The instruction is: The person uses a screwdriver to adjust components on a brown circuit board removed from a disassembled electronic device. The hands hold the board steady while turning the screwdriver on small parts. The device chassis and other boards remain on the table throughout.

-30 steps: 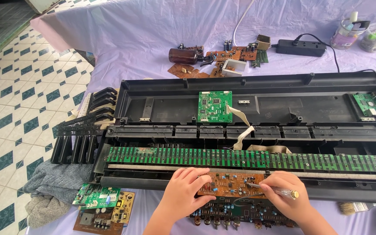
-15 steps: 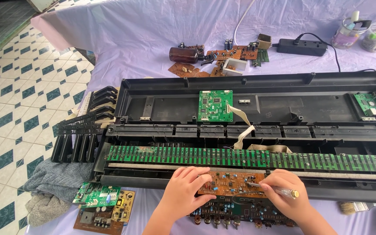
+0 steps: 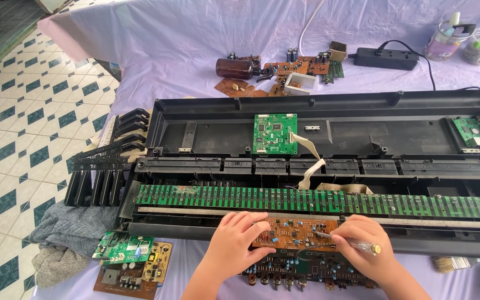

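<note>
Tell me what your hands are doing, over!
Left hand flat on brown circuit board. Right hand shut on screwdriver, tip on board. Nothing in the way.

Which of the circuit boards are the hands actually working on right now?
The brown board at the open keyboard's front edge: left hand rests on it, right hand puts a screwdriver to it. The square green board sits untouched farther back.

Left hand rests flat on the brown circuit board, fingers spread. Right hand grips a clear-handled screwdriver, tip touching the board. Board lies against the front edge of the opened black keyboard casing, just below the long green key-contact strip.
</note>
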